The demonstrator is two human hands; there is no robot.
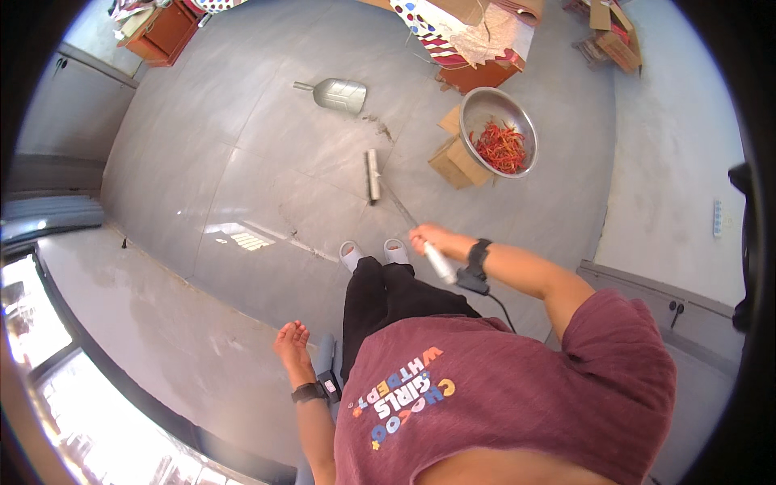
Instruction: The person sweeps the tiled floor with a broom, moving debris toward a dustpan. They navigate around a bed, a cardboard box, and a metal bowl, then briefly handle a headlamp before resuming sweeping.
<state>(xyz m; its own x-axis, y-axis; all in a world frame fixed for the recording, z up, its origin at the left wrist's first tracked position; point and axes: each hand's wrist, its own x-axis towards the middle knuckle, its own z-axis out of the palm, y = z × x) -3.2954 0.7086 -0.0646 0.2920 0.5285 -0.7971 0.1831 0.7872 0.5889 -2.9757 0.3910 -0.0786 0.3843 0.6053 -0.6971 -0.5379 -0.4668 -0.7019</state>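
Grey floor (267, 153) spreads before us as our right hand (432, 237) wraps firmly around the handle of a broom (373, 176), its head near dark debris (378, 127); our left hand (291, 343) hangs empty, fingers loose. We appear mid-sweep, and the next stroke likely calls for guiding debris toward the dustpan (339, 95).

Broom (373, 177), held aslant in the right hand (431, 237): narrow, pale head, dark bristles at the floor (267, 145); thin shaft, white grip.
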